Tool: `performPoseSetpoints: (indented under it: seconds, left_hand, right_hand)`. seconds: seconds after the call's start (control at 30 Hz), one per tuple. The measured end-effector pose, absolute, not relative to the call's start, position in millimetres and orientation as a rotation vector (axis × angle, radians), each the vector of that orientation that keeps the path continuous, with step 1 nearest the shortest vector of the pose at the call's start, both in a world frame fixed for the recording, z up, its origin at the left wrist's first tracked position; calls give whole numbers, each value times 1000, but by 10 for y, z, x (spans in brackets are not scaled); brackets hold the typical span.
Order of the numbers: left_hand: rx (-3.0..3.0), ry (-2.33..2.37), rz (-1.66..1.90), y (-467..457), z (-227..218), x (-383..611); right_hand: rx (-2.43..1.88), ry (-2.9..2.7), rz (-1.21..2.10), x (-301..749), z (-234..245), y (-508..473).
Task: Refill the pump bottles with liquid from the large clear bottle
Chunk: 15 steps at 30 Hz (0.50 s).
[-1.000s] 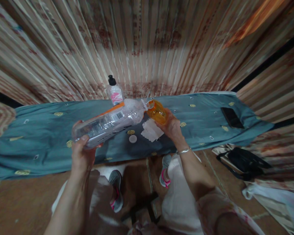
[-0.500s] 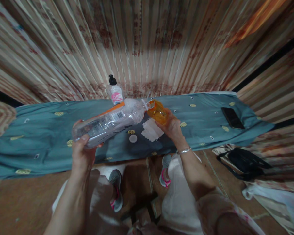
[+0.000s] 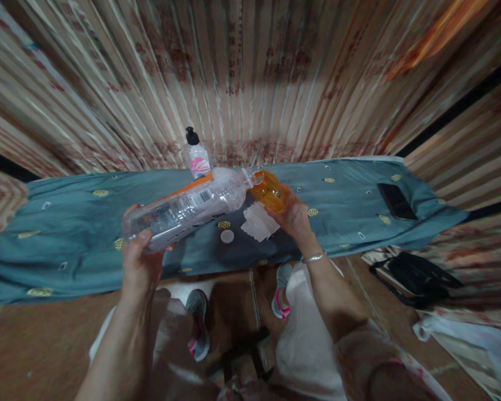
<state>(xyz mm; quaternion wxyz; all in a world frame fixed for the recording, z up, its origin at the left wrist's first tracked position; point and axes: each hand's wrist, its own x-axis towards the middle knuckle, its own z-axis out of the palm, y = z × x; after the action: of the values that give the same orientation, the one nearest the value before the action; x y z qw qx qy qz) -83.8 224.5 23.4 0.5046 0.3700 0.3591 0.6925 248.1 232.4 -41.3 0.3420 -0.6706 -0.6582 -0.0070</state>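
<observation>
My left hand (image 3: 144,253) is closed around the base of a large clear plastic bottle (image 3: 187,209) with a barcode label. The bottle lies nearly level above the table, its neck pointing right. My right hand (image 3: 292,214) grips a small orange translucent bottle (image 3: 269,190), mouth toward the large one. The two mouths meet or nearly meet; whether they touch I cannot tell. Below them on the cloth are a white round cap (image 3: 227,236) and a whitish piece, perhaps tissue (image 3: 259,221). Behind the large bottle stands a pump bottle (image 3: 197,155) with a black top and pink label.
A teal patterned cloth (image 3: 79,223) covers the long narrow table. On its right end lies a black phone (image 3: 396,201). Striped curtains (image 3: 242,72) hang directly behind. A black bag (image 3: 417,275) sits on the floor at the right.
</observation>
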Motion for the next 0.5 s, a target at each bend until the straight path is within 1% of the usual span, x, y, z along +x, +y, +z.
performPoseSetpoints:
  seconds: [0.5]
  left_hand:
    - [925, 840, 1658, 2262, 211, -849]
  right_hand:
    - [-1742, -1646, -4, 2443, -364, 2305]
